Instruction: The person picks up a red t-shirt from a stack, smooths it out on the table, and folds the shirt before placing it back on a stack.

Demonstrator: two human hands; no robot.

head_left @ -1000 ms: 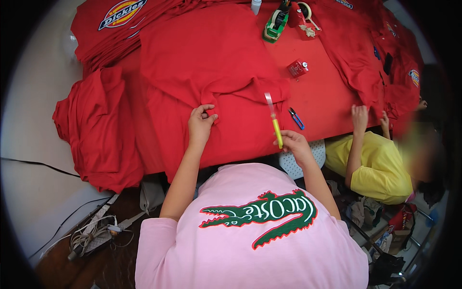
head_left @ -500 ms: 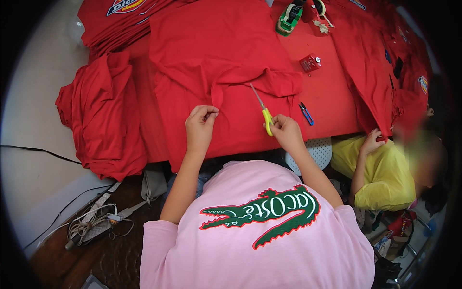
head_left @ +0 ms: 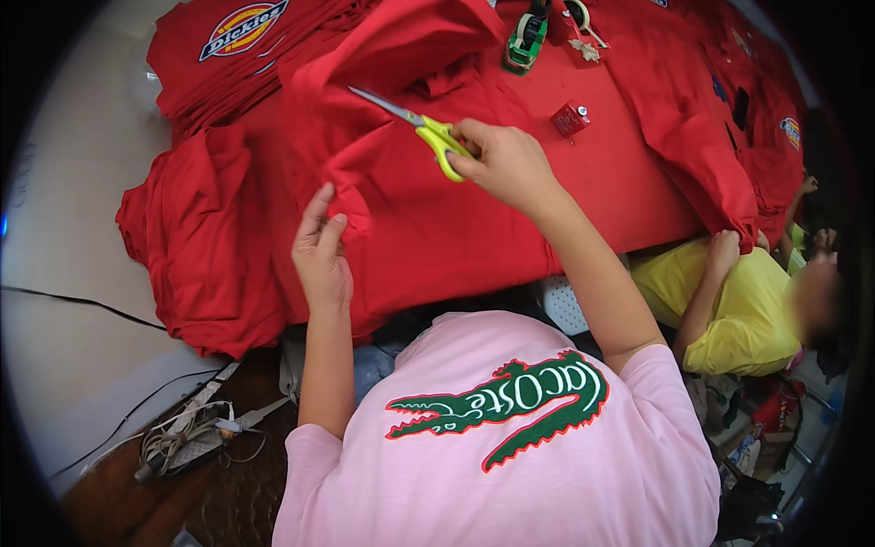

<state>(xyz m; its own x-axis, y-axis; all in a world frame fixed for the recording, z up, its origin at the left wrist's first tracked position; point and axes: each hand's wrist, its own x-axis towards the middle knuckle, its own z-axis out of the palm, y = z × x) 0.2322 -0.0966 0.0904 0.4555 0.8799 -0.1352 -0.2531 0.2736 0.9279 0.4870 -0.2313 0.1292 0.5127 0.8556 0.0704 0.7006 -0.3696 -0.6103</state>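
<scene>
Yellow-handled scissors point(head_left: 439, 144) are gripped in my right hand point(head_left: 510, 164), their blades pointing up and left over the red garment point(head_left: 437, 205). My left hand point(head_left: 324, 260) is at the garment's near left part, fingers stretched upward and thumb apart. A loose, twisted fold of red cloth point(head_left: 351, 196) lies right beside its fingertips; whether they touch it is hard to tell. Beyond the scissors the garment is bunched up into a raised loop.
Red garments point(head_left: 205, 219) are heaped at left, with a stack point(head_left: 219, 73) behind. A green tape dispenser point(head_left: 526, 41) and a small red bottle point(head_left: 571, 118) stand at the back right. A co-worker in yellow point(head_left: 743, 305) handles red cloth. Cables point(head_left: 196, 433) lie at lower left.
My right hand has swung up and left with the scissors. My left hand has shifted left and down, and its fingers have spread. The garment's far part has been lifted and bunched.
</scene>
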